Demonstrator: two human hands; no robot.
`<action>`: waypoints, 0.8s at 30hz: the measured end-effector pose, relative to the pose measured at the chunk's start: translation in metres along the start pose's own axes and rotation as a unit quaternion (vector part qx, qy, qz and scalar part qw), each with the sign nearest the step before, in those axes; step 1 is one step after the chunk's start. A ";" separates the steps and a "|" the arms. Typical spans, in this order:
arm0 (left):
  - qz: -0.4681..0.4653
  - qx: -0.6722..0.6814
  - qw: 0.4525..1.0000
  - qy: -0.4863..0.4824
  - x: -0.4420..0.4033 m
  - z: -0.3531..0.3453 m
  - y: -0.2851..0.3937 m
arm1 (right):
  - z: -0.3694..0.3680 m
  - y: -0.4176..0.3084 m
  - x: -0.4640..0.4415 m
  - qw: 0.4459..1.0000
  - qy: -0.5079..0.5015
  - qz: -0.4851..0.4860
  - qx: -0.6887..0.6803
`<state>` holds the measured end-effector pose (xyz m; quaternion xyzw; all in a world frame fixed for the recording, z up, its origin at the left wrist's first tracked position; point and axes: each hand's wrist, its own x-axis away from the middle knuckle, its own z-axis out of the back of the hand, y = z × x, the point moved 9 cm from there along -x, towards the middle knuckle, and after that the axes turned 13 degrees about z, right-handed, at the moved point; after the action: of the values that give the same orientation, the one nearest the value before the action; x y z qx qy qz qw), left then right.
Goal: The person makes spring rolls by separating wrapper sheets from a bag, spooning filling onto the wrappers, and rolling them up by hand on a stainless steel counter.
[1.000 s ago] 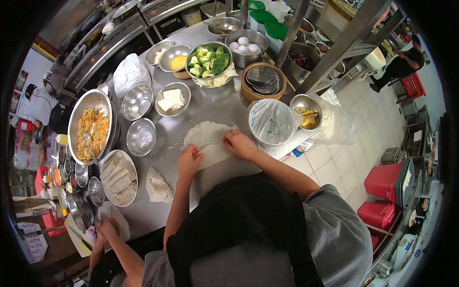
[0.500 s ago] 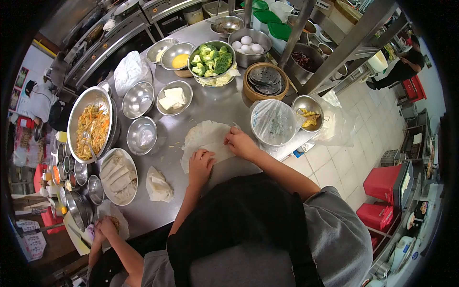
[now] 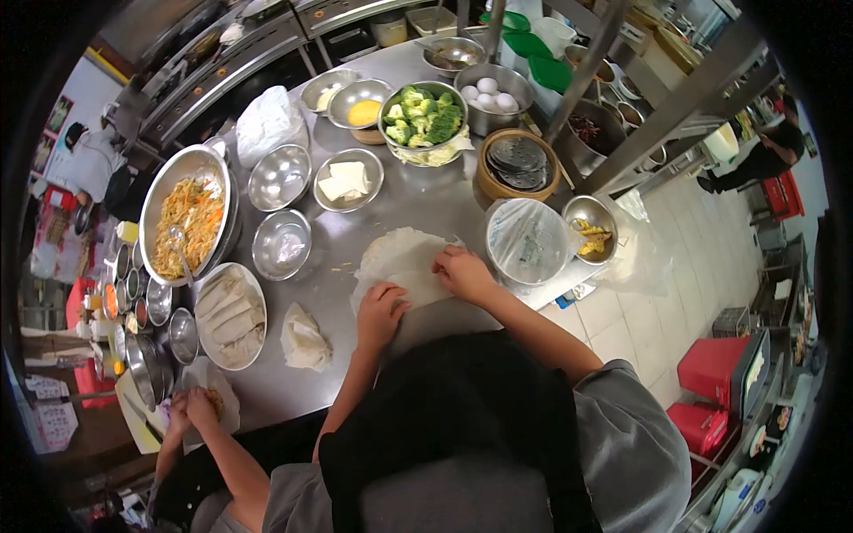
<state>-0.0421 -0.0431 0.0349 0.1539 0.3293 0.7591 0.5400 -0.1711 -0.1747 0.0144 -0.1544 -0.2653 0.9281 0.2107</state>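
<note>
A thin, pale spring roll wrapper [image 3: 404,251] lies on the steel table in front of me, its near part folded over. My left hand [image 3: 383,313] rests on the near left of it, fingers bent and closed over the fold. At the right side, my right hand [image 3: 464,275] pinches the sheet between thumb and fingers. Whatever lies under the fold is hidden. To the left sits a crumpled stack of wrappers [image 3: 305,338]. Beyond it, a white plate [image 3: 258,306] carries several finished rolls [image 3: 229,317].
A large bowl of shredded filling [image 3: 188,222] with a spoon stands left. Behind are bowls of broccoli [image 3: 425,115], eggs [image 3: 489,93] and white blocks [image 3: 345,180]. A plastic-covered bowl [image 3: 528,240] stands right. A co-worker's hands [image 3: 195,409] work at lower left.
The whole view has shifted, moving the table and its bowls rightward in the picture. My right hand has come slightly nearer to me along the wrapper; both hands stay on it.
</note>
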 end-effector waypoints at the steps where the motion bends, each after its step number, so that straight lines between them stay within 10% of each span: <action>1: 0.008 0.007 1.000 0.010 0.000 0.003 0.000 | 0.004 -0.007 -0.007 1.000 0.007 0.012 -0.005; 17: 0.105 -0.033 0.991 -0.073 0.002 0.010 -0.015 | -0.069 -0.305 -0.278 0.921 -0.022 0.362 -0.139; 24: 0.128 0.087 0.988 -0.027 -0.015 0.036 -0.034 | -0.152 -0.383 -0.362 0.939 -0.043 0.338 -0.045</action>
<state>0.0093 -0.0383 0.0411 0.2613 0.3572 0.7860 0.4317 0.3203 0.0140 0.1678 -0.2045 -0.2479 0.9374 -0.1342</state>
